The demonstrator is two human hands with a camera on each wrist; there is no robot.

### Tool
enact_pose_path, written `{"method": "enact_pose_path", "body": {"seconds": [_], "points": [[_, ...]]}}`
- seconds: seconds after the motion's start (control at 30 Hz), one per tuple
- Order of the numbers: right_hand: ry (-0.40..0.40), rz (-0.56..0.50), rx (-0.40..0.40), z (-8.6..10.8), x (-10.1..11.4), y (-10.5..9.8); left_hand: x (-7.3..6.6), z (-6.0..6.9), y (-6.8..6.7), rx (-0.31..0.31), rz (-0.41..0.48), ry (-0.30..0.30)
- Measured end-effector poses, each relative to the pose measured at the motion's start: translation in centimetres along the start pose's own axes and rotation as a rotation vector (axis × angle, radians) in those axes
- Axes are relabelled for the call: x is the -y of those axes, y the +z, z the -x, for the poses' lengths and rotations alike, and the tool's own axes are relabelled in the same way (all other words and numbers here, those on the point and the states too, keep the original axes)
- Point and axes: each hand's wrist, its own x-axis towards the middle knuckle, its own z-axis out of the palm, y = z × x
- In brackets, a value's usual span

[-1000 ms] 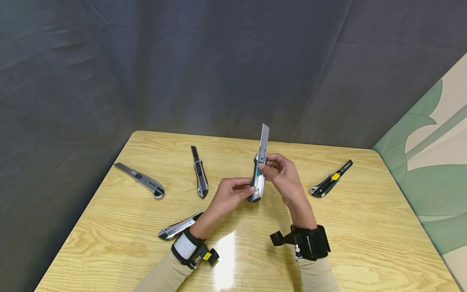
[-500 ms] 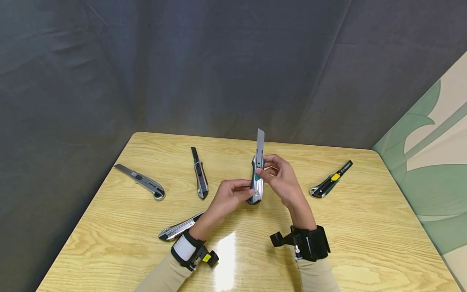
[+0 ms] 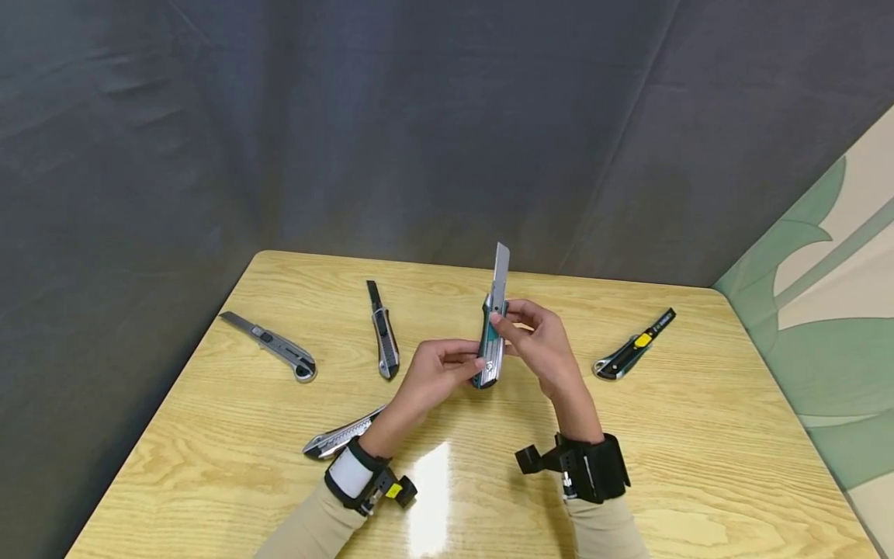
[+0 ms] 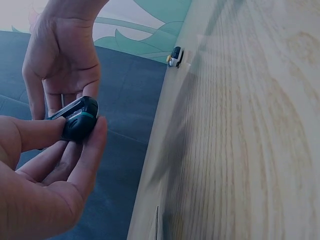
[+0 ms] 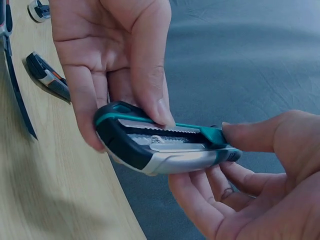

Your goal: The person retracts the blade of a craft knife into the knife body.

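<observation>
Silver-and-green utility knife (image 3: 490, 361), raised above the wooden table (image 3: 705, 442), blade (image 3: 500, 268) pointing far. Left hand (image 3: 433, 376) pinches its near end between thumb and fingers; right hand (image 3: 548, 345) pinches it at the green slider (image 5: 214, 136). Grey cutter (image 3: 279, 348) lies left; yellow-slider cutter (image 3: 624, 359), right.

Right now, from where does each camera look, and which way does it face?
Head: on the person's head, facing forward and down at the table; left hand, right hand and forearms show.
Left wrist: on that wrist, facing forward and rightward, toward the leaf pattern; both hands show.
Right wrist: on that wrist, facing forward and leftward, toward other cutters; both hands show.
Both wrist views share the held cutter, the table and the dark cloth.
</observation>
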Motion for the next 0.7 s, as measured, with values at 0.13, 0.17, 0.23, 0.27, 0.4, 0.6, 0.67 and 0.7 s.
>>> {"method": "enact_pose_path", "body": {"seconds": [0.13,0.17,0.23,0.27,0.4,0.6,0.67,0.7], "points": [[0.043,0.008,0.009,0.10,-0.04,-0.04,0.14,0.04,0.08,-0.013,0.004,0.010],[0.046,0.010,0.012,0.12,-0.02,-0.05,0.17,0.03,0.12,-0.017,0.007,0.011],[0.040,0.013,0.012,0.12,-0.02,-0.03,0.24,-0.02,0.22,-0.028,0.006,0.016],[0.034,0.010,0.008,0.10,-0.01,0.01,0.24,-0.01,0.26,-0.034,0.005,0.017],[-0.004,0.018,-0.011,0.05,-0.02,0.13,0.01,0.02,0.25,-0.038,0.007,0.016],[-0.001,0.025,-0.009,0.11,-0.03,0.07,-0.16,0.11,0.08,0.011,0.053,-0.012],[0.000,0.030,-0.006,0.06,-0.05,0.03,-0.17,0.14,0.03,0.020,0.058,-0.010],[0.000,0.034,-0.004,0.03,-0.06,0.01,-0.15,0.14,0.00,0.020,0.062,-0.014]]}}
